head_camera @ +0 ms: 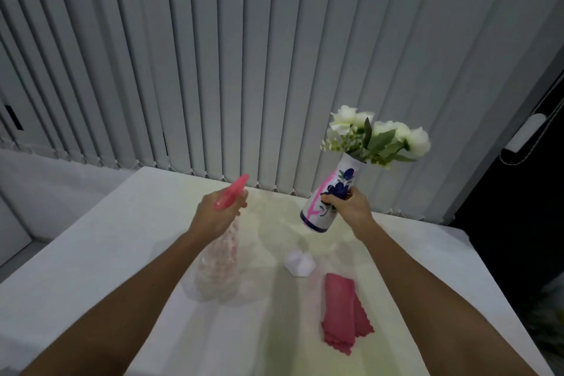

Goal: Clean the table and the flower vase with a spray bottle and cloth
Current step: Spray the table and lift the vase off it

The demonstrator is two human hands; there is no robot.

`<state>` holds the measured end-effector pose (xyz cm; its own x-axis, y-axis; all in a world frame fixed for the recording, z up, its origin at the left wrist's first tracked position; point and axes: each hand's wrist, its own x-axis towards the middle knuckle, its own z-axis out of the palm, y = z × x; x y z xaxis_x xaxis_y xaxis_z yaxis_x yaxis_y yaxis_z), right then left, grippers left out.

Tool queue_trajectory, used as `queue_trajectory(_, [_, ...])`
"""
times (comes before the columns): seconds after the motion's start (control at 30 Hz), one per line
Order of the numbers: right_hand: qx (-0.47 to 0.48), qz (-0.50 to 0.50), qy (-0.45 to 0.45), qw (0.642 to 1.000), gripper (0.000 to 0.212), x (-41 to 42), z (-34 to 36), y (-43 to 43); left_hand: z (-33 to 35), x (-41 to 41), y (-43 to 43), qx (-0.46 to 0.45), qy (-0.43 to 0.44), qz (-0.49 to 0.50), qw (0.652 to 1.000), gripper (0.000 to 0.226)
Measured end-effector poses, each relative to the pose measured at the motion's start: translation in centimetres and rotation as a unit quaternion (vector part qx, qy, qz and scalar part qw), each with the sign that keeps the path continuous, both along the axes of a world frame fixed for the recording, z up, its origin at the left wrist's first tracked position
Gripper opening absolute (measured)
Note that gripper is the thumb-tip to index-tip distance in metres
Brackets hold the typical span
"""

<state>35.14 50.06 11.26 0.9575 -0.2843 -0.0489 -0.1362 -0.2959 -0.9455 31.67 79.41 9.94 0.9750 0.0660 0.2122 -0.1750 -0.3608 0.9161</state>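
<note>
My left hand (213,214) grips the pink trigger head of a clear spray bottle (218,265), held above the white table (91,241) with its nozzle pointing toward the vase. My right hand (348,204) holds a white flower vase (328,195) with blue flower and pink markings, lifted off the table and tilted to the right. White flowers (378,134) with green leaves stick out of its mouth. A folded pink cloth (345,311) lies on the table below the vase, near my right forearm.
A small white crumpled object (299,262) lies on the table between the bottle and the cloth. Grey vertical blinds (244,55) hang right behind the table's far edge. A dark gap (518,223) runs past the table's right edge.
</note>
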Motion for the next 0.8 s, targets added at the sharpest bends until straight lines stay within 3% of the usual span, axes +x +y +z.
queue_trajectory(0.23, [-0.131,-0.021,0.045,0.99,0.052,-1.4,-6.8,1.8,-2.4,1.6,1.9,-0.05,-0.008,0.103,0.993,0.029])
queue_trajectory(0.5, [-0.137,-0.018,0.053,0.989,0.052,-2.4,-10.3,3.8,-3.7,2.8,2.8,-0.035,-0.001,0.112,0.993,0.022])
queue_trajectory(0.8, [-0.147,-0.021,0.046,0.988,0.058,-2.6,-11.3,5.0,-3.7,2.5,3.0,0.023,0.029,0.138,0.99,0.034])
